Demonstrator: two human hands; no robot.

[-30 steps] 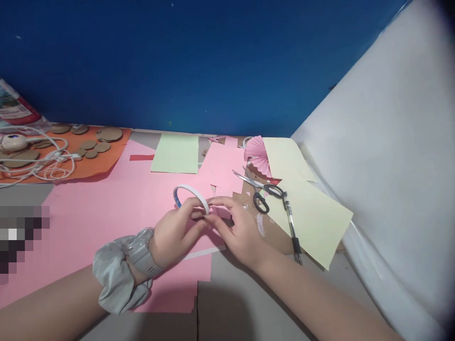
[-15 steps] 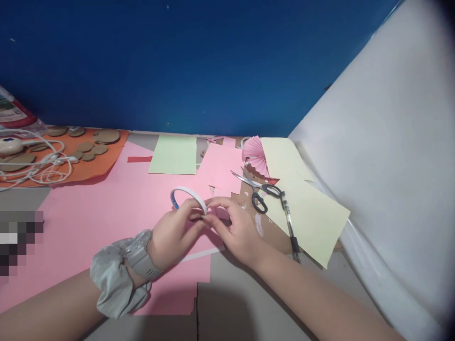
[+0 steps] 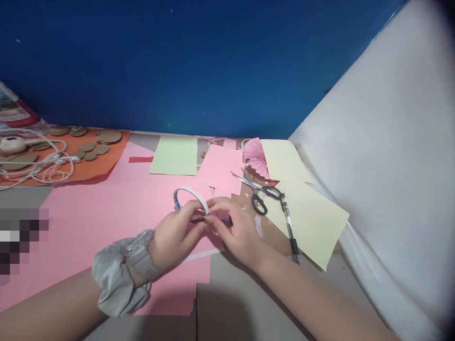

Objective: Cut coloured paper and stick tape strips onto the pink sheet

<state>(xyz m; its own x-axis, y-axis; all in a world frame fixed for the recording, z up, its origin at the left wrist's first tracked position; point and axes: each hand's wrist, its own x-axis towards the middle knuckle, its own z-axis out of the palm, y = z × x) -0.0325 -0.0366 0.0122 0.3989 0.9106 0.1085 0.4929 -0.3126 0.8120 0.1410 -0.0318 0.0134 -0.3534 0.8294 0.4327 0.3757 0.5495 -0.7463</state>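
Observation:
A narrow roll of white tape [image 3: 193,191] with a blue-printed inner face stands on edge in my hands. My left hand [image 3: 177,232], with a grey scrunchie and a watch at its wrist, is closed on the near part of the roll. Against the roll's right edge, the thumb and forefinger of my right hand [image 3: 238,232] are pinched. The fingertips of both hands meet there, and what lies between them is too small to make out. Under my hands is a large pink paper sheet [image 3: 106,213].
Black-handled scissors [image 3: 261,192] lie open right of my hands, beside a pen [image 3: 289,227]. Around them are pale yellow sheets [image 3: 313,218], a folded pink paper fan [image 3: 256,156] and a green sheet [image 3: 174,156]. White cables [image 3: 53,163] and cardboard pieces rest on orange paper [image 3: 88,170] at left.
The hands and the tape roll stay almost in place, with only slight finger movement. The whole view has shifted a little.

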